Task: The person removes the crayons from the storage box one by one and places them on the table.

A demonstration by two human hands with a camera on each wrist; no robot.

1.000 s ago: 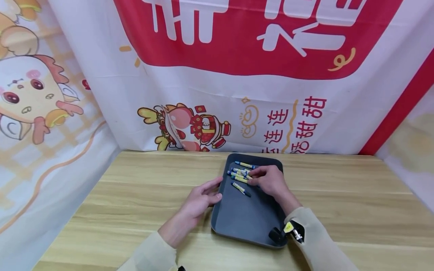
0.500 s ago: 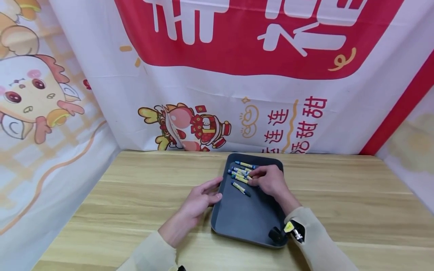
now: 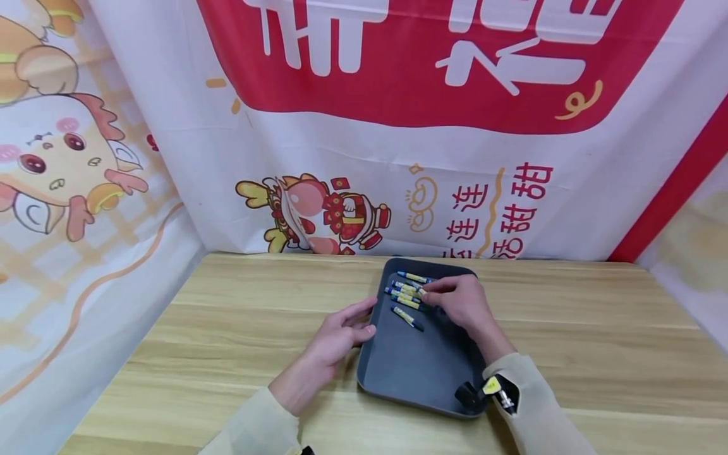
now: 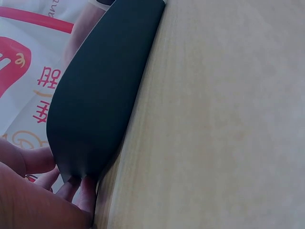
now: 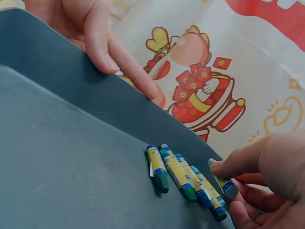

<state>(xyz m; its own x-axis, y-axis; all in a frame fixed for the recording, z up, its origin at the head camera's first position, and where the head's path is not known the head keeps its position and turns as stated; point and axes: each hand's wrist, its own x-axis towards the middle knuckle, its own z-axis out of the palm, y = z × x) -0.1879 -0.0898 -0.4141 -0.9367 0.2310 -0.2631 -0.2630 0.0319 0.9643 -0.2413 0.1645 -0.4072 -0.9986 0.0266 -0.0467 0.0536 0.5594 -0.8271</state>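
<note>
My right hand is over the far part of a dark grey tray. In the right wrist view its thumb and fingers pinch a crayon with a grey end and yellow wrapper. Several more crayons, with yellow and blue wrappers and green or blue ends, lie side by side just below it on the tray floor. One crayon is a little apart, nearer me. My left hand touches the tray's left side, its fingers fairly straight against the outer wall, as the left wrist view shows.
The tray stands on a wood-grain table, close to its back edge. Behind hangs a white and red printed cloth; another printed cloth borders the left side. A small black camera on my right wrist hangs over the tray's near corner.
My right hand has shifted slightly, and a crayon from the group now shows tilted up between its fingertips. The left hand stays at the tray's side. The head view has turned slightly left.
</note>
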